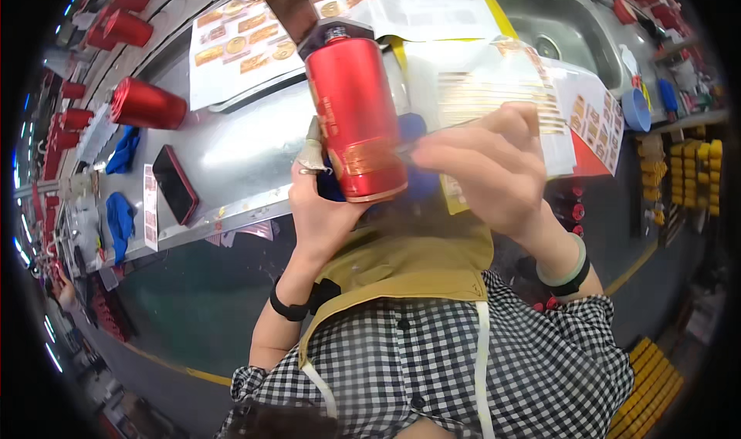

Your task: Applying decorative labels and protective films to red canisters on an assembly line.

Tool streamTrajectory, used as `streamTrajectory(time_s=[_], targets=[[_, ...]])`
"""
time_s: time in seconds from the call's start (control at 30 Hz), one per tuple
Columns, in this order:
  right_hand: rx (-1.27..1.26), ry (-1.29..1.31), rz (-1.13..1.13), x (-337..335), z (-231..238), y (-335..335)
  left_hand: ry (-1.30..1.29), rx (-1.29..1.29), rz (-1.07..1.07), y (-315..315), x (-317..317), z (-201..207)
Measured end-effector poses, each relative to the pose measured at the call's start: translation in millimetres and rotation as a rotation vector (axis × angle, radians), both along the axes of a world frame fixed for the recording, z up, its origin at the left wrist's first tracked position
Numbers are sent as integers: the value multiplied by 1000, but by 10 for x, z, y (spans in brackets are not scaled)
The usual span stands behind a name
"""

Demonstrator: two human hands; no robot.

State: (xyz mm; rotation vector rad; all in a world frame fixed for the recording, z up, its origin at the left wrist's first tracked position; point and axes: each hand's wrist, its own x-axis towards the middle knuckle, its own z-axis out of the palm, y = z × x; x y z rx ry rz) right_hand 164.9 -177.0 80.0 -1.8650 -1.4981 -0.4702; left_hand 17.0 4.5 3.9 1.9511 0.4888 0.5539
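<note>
A glossy red bottle [355,107] with gold markings stands slightly tilted before me, its threaded neck pointing away. My left hand [320,215] is wrapped round its lower left side. One left finger wears a whitish cover, with a ring below it. A gold label [364,160] lies on the bottle's lower front. Close to that label's right edge is my right hand [494,169], fingers pinched together and blurred. Something thin may be between them, but I cannot make it out. Behind the bottle shows a blue item [421,153], partly hidden.
Sheets of gold stickers [247,45] lie on the metal table [224,150], with more striped sheets [502,92] at right. A phone [176,184], blue cloths [120,223] and another red bottle [147,103] are at left. A sink [575,38] is at far right.
</note>
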Motion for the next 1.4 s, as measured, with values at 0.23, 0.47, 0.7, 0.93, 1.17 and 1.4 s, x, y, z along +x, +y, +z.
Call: streamTrajectory(time_s=[0.23, 0.47, 0.7, 0.93, 1.17, 1.4], targets=[[4, 128, 137, -267, -263, 67, -3, 206, 61, 61, -61, 26], [21, 68, 56, -211, -144, 125, -117, 346, 46, 50, -86, 37], [-26, 131, 156, -364, -61, 110, -95, 22, 111, -24, -26, -46], [-106, 91, 227, -443, -68, 79, -77, 325, 8, 54, -50, -18], [-146, 85, 244, -441, -108, 66, -90, 424, -14, 84, -93, 24], [-87, 50, 165, -394, -125, 105, -146, 166, 26, 17, -70, -23]])
